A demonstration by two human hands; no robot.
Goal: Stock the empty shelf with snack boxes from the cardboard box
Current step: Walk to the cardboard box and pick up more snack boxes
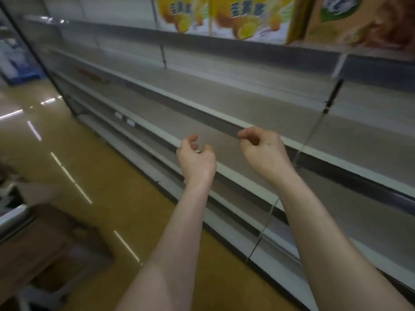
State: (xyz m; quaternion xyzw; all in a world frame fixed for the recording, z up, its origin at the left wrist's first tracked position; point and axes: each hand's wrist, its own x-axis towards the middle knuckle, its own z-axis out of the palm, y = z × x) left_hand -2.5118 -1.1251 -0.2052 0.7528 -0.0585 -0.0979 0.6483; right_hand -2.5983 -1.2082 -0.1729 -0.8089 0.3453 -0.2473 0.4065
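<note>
In front of the empty shelf (247,102), both bare arms reach forward. The left grip (196,158) and right grip (262,149) hang side by side, apart, fingers loosely curled, released and holding nothing, just before the shelf's pale front edge. On the tier above, at upper right, stand two yellow snack boxes (247,16) with a brown box (370,21) beside them. The cardboard box (45,239) sits low at left, blurred, well apart from both grips.
</note>
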